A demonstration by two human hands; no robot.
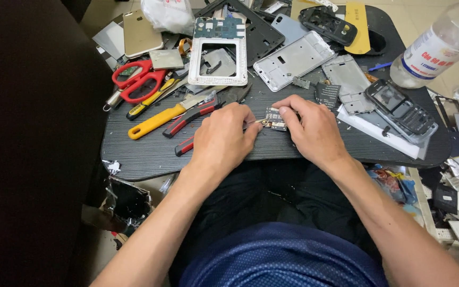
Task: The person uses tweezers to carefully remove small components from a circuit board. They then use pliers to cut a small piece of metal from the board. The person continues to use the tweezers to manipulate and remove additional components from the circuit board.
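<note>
A small dark circuit board with gold contacts lies on the black oval work board between my hands. My right hand pinches the circuit board's right edge with thumb and fingers. My left hand is closed around a thin metal tool whose tip touches the circuit board's left side. The tool's handle is hidden inside my fist.
Red-handled pliers, a yellow-handled tool and red scissors lie left. Phone frames, a white frame with a green board, a gold phone and a dark keypad phone fill the back. A clear bottle lies at the right.
</note>
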